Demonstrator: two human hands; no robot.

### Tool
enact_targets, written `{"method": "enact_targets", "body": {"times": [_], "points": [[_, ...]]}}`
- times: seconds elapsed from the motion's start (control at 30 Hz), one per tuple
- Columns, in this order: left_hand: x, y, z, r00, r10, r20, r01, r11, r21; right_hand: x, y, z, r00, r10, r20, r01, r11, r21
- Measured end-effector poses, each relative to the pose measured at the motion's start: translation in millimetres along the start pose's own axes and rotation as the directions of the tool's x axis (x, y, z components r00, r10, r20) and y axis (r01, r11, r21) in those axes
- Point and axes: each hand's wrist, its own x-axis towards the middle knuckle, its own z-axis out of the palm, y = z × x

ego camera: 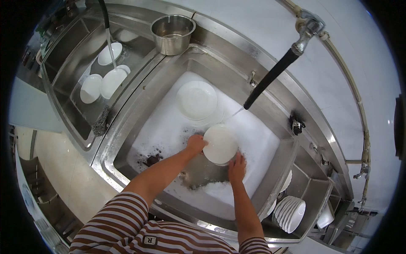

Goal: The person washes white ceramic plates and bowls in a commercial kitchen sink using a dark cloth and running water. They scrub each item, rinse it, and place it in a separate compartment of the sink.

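A round white plate (220, 144) is held just over the foamy water in the middle of the steel sink (125, 144). My left hand (196, 144) grips its left edge, thumb on top. At the plate's lower right edge is my right hand (238, 166), its fingertips touching or very near the rim; whether it grips cannot be told. Behind the plate, a larger white dish (196, 100) lies in the white suds. Water runs thinly from a black hose (269, 79) at the right. Something dark shows in the foam left of my left forearm.
White dishes (91, 89) lie in the left basin under running water from another hose (104, 14). A dark scrubber (101, 122) rests on that basin's edge. A steel pot (173, 35) stands on the back ledge. Stacked white dishes (289, 214) are in the right basin.
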Motion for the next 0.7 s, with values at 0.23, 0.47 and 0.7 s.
{"method": "enact_targets", "body": {"times": [0.23,0.47,0.7], "points": [[-77.3,34.9,16.3,0.842,0.534,0.078,-0.505,0.73,0.461,37.4,11.3,44.6,0.867,0.469,-0.17,-0.181,0.614,0.769],[-101.9,38.1,-13.8,0.982,0.166,0.091,-0.154,0.98,-0.127,9.8,-59.0,-43.6,0.861,0.367,0.352,-0.417,0.114,0.902],[-73.0,-60.0,0.7,0.884,-0.007,0.467,0.317,0.744,-0.589,-3.2,-56.3,-66.4,0.78,0.142,0.609,-0.618,0.327,0.715]]}}
